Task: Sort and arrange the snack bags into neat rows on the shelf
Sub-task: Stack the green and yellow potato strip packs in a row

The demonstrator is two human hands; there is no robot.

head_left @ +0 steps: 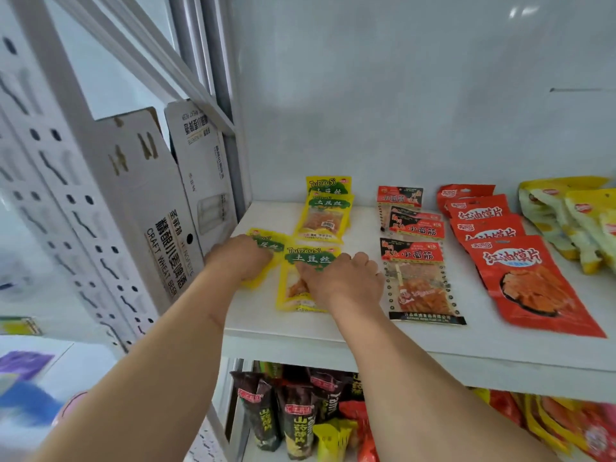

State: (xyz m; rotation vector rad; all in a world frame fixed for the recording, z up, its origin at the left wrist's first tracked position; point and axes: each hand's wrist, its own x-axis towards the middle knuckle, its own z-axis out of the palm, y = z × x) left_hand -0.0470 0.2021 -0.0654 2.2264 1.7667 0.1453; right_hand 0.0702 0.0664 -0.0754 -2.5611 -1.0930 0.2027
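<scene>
On the white shelf [466, 345] lie rows of snack bags. My left hand [238, 258] rests on a yellow potato-strip bag [266, 243] at the shelf's left side, fingers curled over it. My right hand [343, 281] lies flat on a second yellow bag [311, 256] beside it, covering its lower half. Behind them two more yellow bags [325, 215] overlap in a column. To the right runs a column of red-and-black gluten-strip bags [418, 281], then a column of red bags [533, 281].
Pale yellow bags [573, 221] pile at the shelf's far right. White cardboard beer boxes [173, 208] stand left of the shelf behind a perforated upright. The lower shelf holds dark and yellow snack bags [293, 418].
</scene>
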